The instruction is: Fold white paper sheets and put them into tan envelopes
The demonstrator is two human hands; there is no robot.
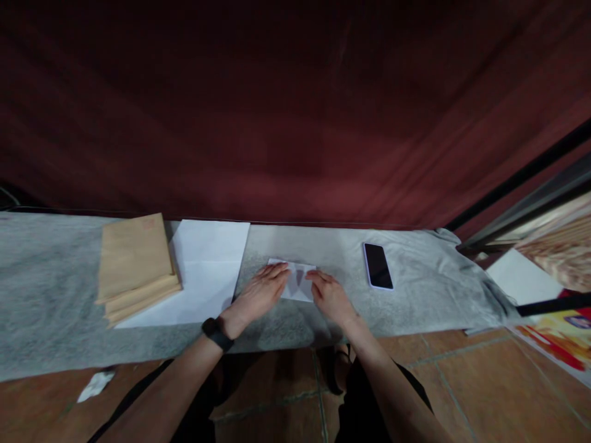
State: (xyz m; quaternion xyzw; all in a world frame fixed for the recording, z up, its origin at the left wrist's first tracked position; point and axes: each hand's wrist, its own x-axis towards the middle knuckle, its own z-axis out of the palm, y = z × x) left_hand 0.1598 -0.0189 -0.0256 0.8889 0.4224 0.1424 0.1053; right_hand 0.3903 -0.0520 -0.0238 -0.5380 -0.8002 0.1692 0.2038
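A small folded piece of white paper (298, 288) lies on the grey cloth between my two hands. My left hand (264, 288) rests flat over the paper's left part, its fingers stretched out. At the paper's right side, my right hand (330, 294) has its fingers bent in, with the tips gripping near the upper right edge. The thumb of that hand is mostly hidden. Small shadows of the fingers fall on the middle of the paper.
Left of my hands, a stack of brown envelopes (136, 255) lies partly over large white paper sheets (210, 277). A phone (378, 266) lies on the right of the grey cloth (427, 277). Behind hangs a dark red curtain (286, 135). Crumpled white tissue (95, 386) is on the tiled floor.
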